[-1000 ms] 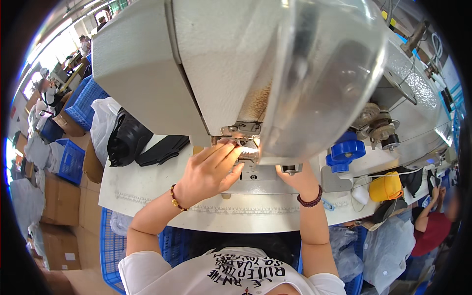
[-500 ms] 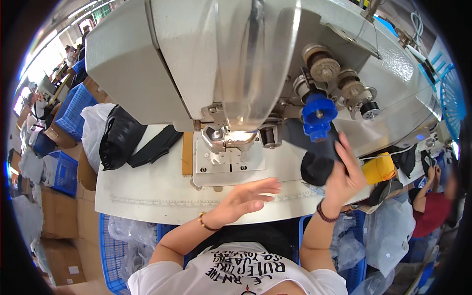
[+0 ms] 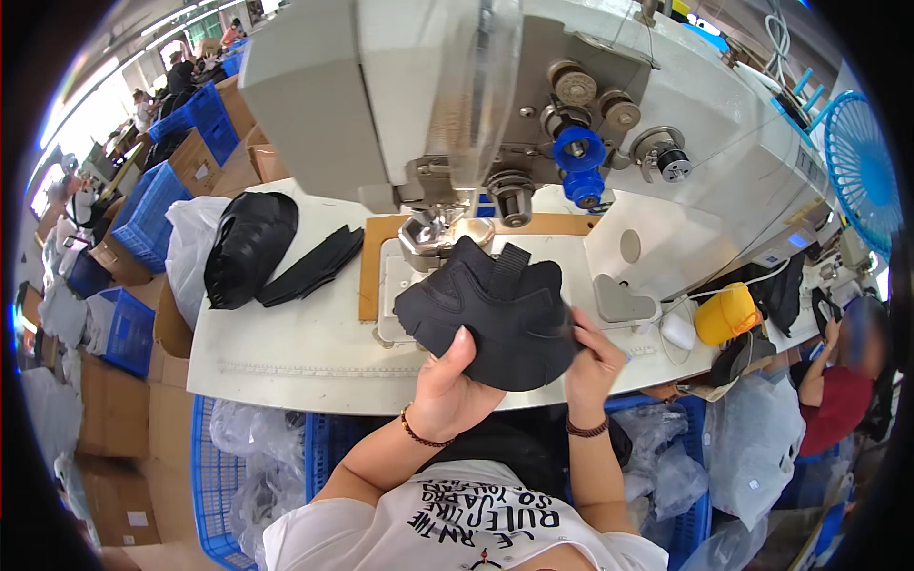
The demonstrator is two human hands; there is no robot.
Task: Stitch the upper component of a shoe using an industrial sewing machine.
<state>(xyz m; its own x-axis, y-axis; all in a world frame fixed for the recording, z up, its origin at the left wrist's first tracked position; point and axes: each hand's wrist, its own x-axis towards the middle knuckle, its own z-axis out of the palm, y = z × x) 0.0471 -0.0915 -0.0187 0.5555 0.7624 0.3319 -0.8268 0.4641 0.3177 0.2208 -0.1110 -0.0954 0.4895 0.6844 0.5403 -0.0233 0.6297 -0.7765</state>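
A black fabric shoe upper (image 3: 505,328), with a ribbed loop at its top edge, is held up between my two hands above the front of the sewing machine's table. My left hand (image 3: 452,395) grips its lower left side, thumb on top and fingers hidden underneath. At the right edge, my right hand (image 3: 592,366) pinches the piece; its fingertips are partly blurred. Just behind the upper is the metal needle and presser-foot area (image 3: 428,238) of the sewing machine (image 3: 400,95). The upper covers part of the needle plate (image 3: 392,328).
Stacked black pieces (image 3: 249,249) and a flat black strip bundle (image 3: 312,268) lie at the table's left. A yellow container (image 3: 727,314) stands right, below a blue fan (image 3: 862,162). Blue baskets (image 3: 205,466) with plastic bags sit under the front edge. Another person (image 3: 838,381) works far right.
My right hand has brought the black upper from the right of the machine to the middle. My left hand, formerly empty, now grips it too. The view has shifted slightly.
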